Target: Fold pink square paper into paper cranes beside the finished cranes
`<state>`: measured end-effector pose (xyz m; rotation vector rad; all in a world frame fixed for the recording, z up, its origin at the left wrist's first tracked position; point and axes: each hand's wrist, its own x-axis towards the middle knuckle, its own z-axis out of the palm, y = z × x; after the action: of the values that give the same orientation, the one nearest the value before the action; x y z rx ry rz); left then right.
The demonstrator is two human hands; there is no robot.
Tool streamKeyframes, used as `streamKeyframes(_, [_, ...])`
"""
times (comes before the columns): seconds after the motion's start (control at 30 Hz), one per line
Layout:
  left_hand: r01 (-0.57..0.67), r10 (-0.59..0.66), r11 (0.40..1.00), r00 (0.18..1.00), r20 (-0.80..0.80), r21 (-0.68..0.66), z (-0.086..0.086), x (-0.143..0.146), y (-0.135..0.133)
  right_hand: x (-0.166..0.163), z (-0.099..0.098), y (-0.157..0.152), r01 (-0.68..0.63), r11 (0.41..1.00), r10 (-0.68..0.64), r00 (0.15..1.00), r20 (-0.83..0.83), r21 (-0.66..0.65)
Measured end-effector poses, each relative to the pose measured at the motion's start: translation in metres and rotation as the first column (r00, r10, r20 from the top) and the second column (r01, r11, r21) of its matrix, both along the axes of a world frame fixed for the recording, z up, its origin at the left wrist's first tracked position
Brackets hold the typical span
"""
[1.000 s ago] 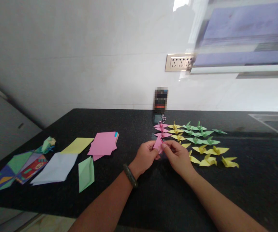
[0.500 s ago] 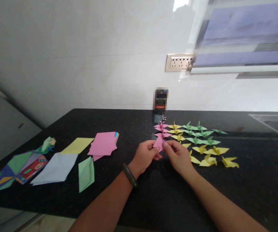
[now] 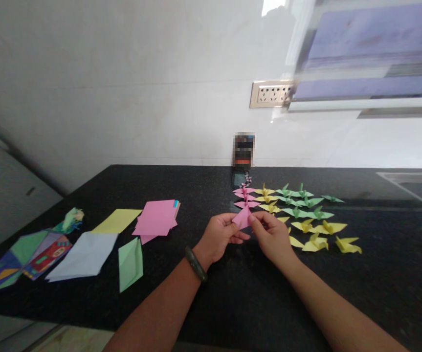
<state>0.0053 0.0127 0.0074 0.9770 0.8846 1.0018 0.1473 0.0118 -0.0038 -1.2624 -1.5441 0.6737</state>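
Note:
A small pink piece of folded origami paper (image 3: 241,218) is held above the dark counter, its outline now roughly triangular. My left hand (image 3: 221,233) pinches its left side between thumb and fingers, with the lower fingers stretched beneath. On its right edge, my right hand (image 3: 272,236) closes thumb and fingertips. Just beyond the paper stand several pink paper cranes (image 3: 245,197) in a column. Yellow paper cranes (image 3: 315,242) lie to the right of my right hand, and green paper cranes (image 3: 297,212) sit farther back. My right hand partly hides some yellow ones.
Left of my hands lie a stack of pink paper (image 3: 156,218), a folded green sheet (image 3: 130,265), a yellow sheet (image 3: 117,221), white paper (image 3: 86,256) and a colourful printed packet (image 3: 23,254). A phone-like object (image 3: 244,150) with blurred screen leans against the wall. A sink edge (image 3: 412,195) is at right.
The pink paper has turned slightly between my fingers and shows a wider triangular face. Both hands stay in almost the same place, still gripping it.

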Motion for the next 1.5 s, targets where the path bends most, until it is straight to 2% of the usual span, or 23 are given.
streamKeyframes(0.13, [0.033,-0.030,0.999,0.994,-0.101,0.032,0.0012,-0.0013,-0.0003,0.0004,0.0042,0.0000,-0.010,0.998,0.004,0.993,-0.119,-0.055])
streamKeyframes(0.27, [0.101,-0.080,0.989,0.979,-0.189,0.106,0.0009,-0.0025,-0.0002,0.0016,0.0085,0.0022,-0.177,0.969,0.122,0.950,-0.288,-0.172])
streamKeyframes(0.37, [0.120,-0.095,0.986,0.977,-0.191,0.119,0.0002,-0.0019,-0.0007,0.0011,0.0078,0.0034,-0.265,0.941,0.184,0.923,-0.339,-0.209])
streamKeyframes(0.53, [0.140,-0.125,0.987,0.978,-0.164,0.084,-0.0004,0.0006,-0.0025,-0.0031,0.0017,0.0032,-0.199,0.954,0.109,0.928,-0.357,-0.225])
streamKeyframes(0.67, [0.151,-0.148,0.987,0.987,-0.070,0.053,-0.0007,0.0023,-0.0040,-0.0045,-0.0006,0.0031,-0.133,0.966,0.041,0.925,-0.379,-0.220])
streamKeyframes(0.83, [0.036,-0.036,0.998,0.999,-0.003,-0.046,-0.0033,0.0045,-0.0032,-0.0047,0.0007,0.0020,-0.103,0.976,0.028,0.934,-0.357,-0.193])
streamKeyframes(0.9, [-0.014,0.014,0.999,1.000,0.000,-0.047,-0.0044,0.0040,-0.0016,-0.0045,0.0008,0.0017,-0.109,0.976,0.044,0.946,-0.321,-0.188])
streamKeyframes(1.0, [-0.074,0.074,0.997,0.997,-0.032,0.004,-0.0046,0.0014,0.0014,-0.0028,0.0004,0.0024,-0.143,0.971,0.095,0.966,-0.239,-0.193])
streamKeyframes(1.13, [-0.181,0.204,0.971,0.967,-0.153,0.156,-0.0033,-0.0028,0.0046,-0.0003,0.0016,0.0021,-0.227,0.956,0.222,0.974,-0.048,-0.188])
streamKeyframes(1.23, [-0.173,0.237,0.951,0.941,-0.243,0.257,-0.0029,-0.0040,0.0052,-0.0007,0.0037,-0.0007,-0.310,0.920,0.326,0.945,0.029,-0.240])
streamKeyframes(1.33, [-0.139,0.225,0.943,0.936,-0.272,0.301,-0.0026,-0.0037,0.0044,-0.0018,0.0048,-0.0032,-0.350,0.898,0.362,0.932,-0.007,-0.267])
streamKeyframes(1.5, [-0.097,0.157,0.958,0.965,-0.210,0.271,-0.0004,-0.0030,0.0031,-0.0022,0.0059,-0.0035,-0.352,0.892,0.341,0.936,-0.091,-0.284])
